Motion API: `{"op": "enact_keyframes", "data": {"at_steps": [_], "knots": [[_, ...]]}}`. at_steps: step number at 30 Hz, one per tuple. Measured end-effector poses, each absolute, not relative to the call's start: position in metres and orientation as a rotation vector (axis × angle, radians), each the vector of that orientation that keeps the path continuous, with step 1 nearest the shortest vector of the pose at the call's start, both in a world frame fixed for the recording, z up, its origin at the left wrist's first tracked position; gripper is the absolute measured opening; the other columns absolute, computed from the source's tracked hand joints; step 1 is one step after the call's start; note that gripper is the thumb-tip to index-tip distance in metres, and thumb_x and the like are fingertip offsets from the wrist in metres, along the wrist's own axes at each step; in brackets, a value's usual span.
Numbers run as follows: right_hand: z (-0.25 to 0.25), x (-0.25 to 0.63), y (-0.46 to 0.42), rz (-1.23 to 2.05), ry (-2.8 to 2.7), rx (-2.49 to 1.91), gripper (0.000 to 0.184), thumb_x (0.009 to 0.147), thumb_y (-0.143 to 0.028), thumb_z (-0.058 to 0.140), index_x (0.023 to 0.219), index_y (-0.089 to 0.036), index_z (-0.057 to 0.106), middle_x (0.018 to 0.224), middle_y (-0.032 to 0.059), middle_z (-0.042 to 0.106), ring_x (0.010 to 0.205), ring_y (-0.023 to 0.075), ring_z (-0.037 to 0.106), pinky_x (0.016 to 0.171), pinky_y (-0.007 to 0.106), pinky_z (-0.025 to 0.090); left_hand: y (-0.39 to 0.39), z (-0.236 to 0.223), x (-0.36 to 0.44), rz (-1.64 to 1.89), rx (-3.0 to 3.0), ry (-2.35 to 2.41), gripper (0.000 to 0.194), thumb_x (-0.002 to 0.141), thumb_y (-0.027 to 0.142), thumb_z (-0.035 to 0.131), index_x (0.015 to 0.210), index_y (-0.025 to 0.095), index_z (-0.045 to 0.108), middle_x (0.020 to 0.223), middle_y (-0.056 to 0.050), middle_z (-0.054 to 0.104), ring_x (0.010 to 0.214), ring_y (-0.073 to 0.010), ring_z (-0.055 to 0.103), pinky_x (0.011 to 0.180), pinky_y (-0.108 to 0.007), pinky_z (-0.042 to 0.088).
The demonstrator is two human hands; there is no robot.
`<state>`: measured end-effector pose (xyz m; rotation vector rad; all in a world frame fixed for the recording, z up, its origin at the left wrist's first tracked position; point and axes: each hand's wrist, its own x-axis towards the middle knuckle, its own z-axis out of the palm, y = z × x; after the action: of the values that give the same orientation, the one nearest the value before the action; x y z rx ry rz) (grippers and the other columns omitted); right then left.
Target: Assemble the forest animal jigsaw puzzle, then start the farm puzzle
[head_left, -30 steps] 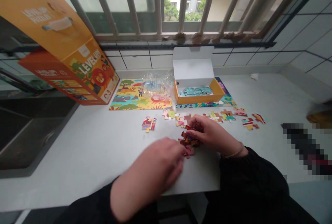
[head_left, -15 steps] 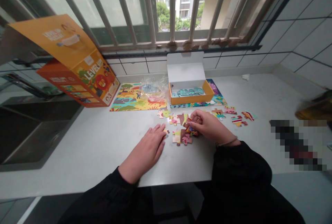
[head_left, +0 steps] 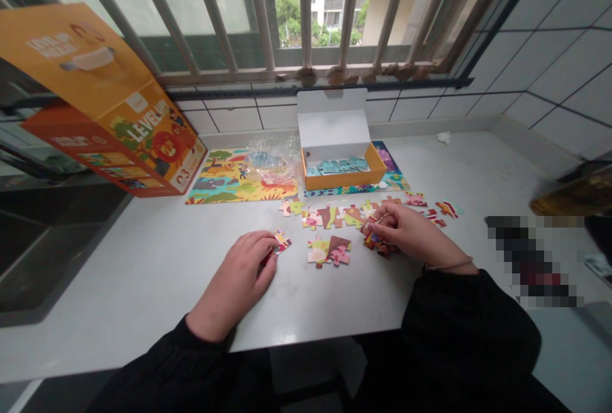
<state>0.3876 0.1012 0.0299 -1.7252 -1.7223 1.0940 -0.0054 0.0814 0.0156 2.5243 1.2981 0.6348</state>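
Observation:
My left hand (head_left: 243,279) rests on the counter with its fingers curled and closed at a small puzzle piece (head_left: 282,241), which pokes out past the fingertips. Between the hands lie joined puzzle pieces (head_left: 329,251) in pale yellow, brown and pink. My right hand (head_left: 406,231), thumb against fingers, grips dark red and multicoloured puzzle pieces (head_left: 378,245) just above or on the counter; the fingers partly cover them. A row of loose puzzle pieces (head_left: 329,217) runs behind, with more pieces (head_left: 448,209) to the right.
An orange puzzle box (head_left: 162,145) stands open at left beside the sink (head_left: 29,260). Behind the pieces are a picture board (head_left: 215,174) with clear plastic wrap (head_left: 272,158) and a small open box (head_left: 344,178) holding teal pieces. A blurred dark item (head_left: 535,260) lies right.
My right hand has moved right with its pieces, away from the joined pair. My left hand has drawn left with a piece, its fingers now more curled. The view has shifted slightly.

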Motion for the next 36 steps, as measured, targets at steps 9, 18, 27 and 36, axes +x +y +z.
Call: {"op": "enact_keyframes", "data": {"at_steps": [9,18,27,36], "knots": [[0.030,0.385,0.104,1.118,-1.770,-1.764,0.029,0.095,-0.050,0.076,0.096,-0.022,0.066,0.083,0.0051,0.079,0.066,0.0186,0.072,0.057,0.029,0.049,0.080,0.006,-0.001,0.479,2.465,1.146,0.028,0.114,0.023,0.042,0.135,0.028,0.062,0.163,0.001,0.057,0.158,-0.0173,0.046,0.137,-0.050,0.032],[0.035,0.392,0.104,0.788,-1.692,-1.791,0.041,0.092,-0.063,0.073,0.093,-0.022,0.067,0.080,0.0049,0.073,0.068,0.0195,0.063,0.059,0.030,0.041,0.086,0.008,-0.004,0.613,2.461,1.233,0.025,0.112,0.031,0.052,0.132,0.023,0.066,0.152,-0.009,0.061,0.144,-0.0213,0.058,0.123,-0.043,0.049],[0.044,0.446,0.078,0.960,-1.619,-1.859,0.052,0.093,-0.073,0.068,0.095,-0.021,0.074,0.081,0.0061,0.074,0.067,0.0186,0.061,0.059,0.031,0.042,0.102,0.004,-0.034,0.714,2.459,1.504,0.022,0.107,0.032,0.056,0.116,0.021,0.073,0.130,-0.010,0.071,0.124,-0.0270,0.065,0.111,-0.049,0.052],[0.029,0.451,0.081,0.686,-1.669,-2.226,0.026,0.086,-0.049,0.075,0.082,-0.024,0.069,0.073,0.0041,0.072,0.062,0.0204,0.062,0.056,0.034,0.038,0.090,0.002,-0.016,0.517,2.702,1.275,0.040,0.111,0.045,0.056,0.148,0.031,0.065,0.163,-0.007,0.056,0.149,-0.0289,0.054,0.127,-0.059,0.040]]}}
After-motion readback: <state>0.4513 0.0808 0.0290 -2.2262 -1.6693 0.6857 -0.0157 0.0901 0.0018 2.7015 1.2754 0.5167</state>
